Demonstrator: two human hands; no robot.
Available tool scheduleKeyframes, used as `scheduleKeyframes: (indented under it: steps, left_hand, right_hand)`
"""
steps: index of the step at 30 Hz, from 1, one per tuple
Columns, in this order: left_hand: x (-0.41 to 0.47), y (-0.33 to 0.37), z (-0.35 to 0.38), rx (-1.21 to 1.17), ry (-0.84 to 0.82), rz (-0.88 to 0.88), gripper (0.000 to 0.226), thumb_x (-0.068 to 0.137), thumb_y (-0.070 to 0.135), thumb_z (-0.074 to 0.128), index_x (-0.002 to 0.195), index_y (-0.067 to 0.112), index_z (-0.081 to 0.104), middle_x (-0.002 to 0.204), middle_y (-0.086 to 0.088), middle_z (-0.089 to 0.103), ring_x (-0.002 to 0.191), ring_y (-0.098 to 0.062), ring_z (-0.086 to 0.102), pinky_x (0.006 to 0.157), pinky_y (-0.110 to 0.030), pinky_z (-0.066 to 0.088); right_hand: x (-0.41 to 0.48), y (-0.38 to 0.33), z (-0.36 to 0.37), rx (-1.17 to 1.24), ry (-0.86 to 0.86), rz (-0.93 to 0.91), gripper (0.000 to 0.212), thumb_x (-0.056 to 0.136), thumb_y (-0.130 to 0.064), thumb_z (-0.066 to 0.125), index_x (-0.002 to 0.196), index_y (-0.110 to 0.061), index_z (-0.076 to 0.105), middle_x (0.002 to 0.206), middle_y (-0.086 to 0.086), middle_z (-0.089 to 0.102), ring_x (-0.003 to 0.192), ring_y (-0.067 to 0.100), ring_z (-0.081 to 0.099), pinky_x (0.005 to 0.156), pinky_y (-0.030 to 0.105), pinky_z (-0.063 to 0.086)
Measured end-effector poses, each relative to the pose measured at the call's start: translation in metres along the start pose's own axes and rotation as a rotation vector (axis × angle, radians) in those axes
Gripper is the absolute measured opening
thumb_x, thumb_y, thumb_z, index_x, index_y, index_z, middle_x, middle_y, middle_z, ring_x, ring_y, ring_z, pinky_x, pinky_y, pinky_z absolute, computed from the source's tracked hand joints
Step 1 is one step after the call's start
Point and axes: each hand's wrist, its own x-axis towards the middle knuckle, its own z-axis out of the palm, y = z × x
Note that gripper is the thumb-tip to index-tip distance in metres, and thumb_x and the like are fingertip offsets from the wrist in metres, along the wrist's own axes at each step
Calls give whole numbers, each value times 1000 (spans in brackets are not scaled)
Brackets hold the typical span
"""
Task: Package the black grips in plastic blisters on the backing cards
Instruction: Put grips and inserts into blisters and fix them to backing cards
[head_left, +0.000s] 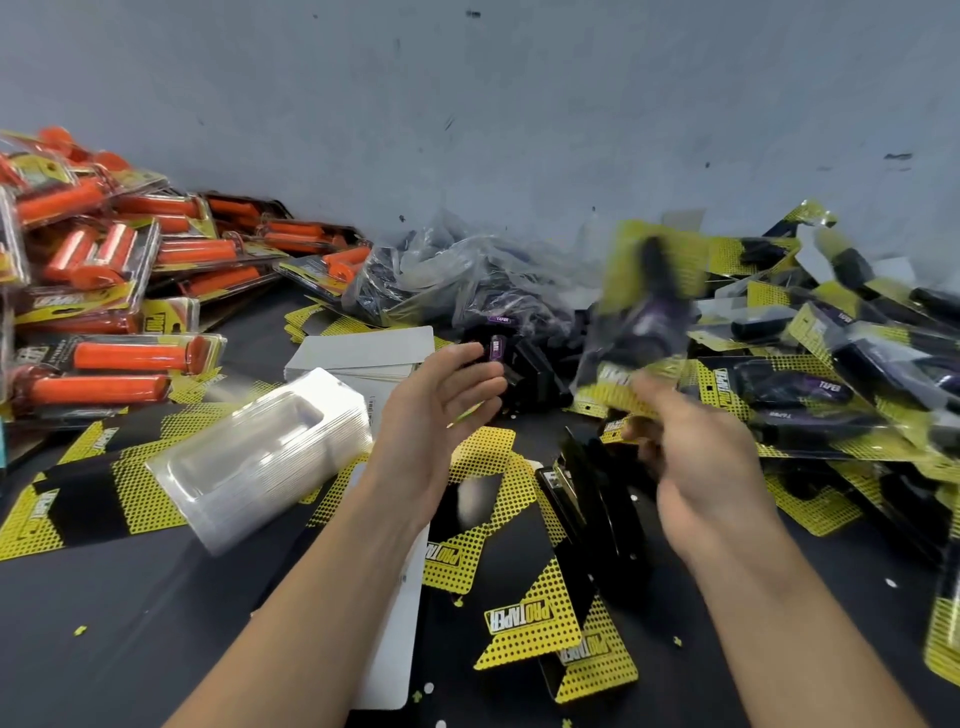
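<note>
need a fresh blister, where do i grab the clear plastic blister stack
I'd grip the stack of clear plastic blisters across its long flanged sides, from above with the left hand: it lies tipped on the yellow-black backing cards, both sides exposed.

Yellow, black-dotted backing cards (530, 629)
</note>
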Motion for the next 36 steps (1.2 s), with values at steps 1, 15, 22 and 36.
scheduleKeyframes:
  steps: [1,15,22,36]
  left_hand:
    - [1,0,0,17,43,22,25,98,25,61,114,8,72,108,-15,78,98,-23,76,86,-34,61]
    - [11,-8,-10,377,478,228,21,88,4,72,92,25,75,85,5,78,80,-7,72,74,-24,54]
    - [10,-9,-14,681,555,314,21,90,16,69,99,34,69,99,23,69,91,12,60,79,-22,48]
    - [11,-11,-14,772,483,239,40,87,-2,59,108,31,69,101,24,66,95,7,57,85,-25,49]
  right_hand:
    - [3,0,-4,-12,19,29,29,95,-42,69,71,-32,83,84,-10,79,71,16,55,81,37,38]
    - [-14,21,13,-946,-192,-267,64,87,-54,70,146,-41,50,133,-12,59,121,15,57,101,41,51]
    - [-14,15,10,-1037,-19,-381,58,93,-12,65,144,-38,55,110,-2,71,96,23,61,89,40,57]
    - [-28,8,19,-1381,-33,-400,49,90,-15,63,133,-39,64,110,-4,76,99,26,68,77,36,50]
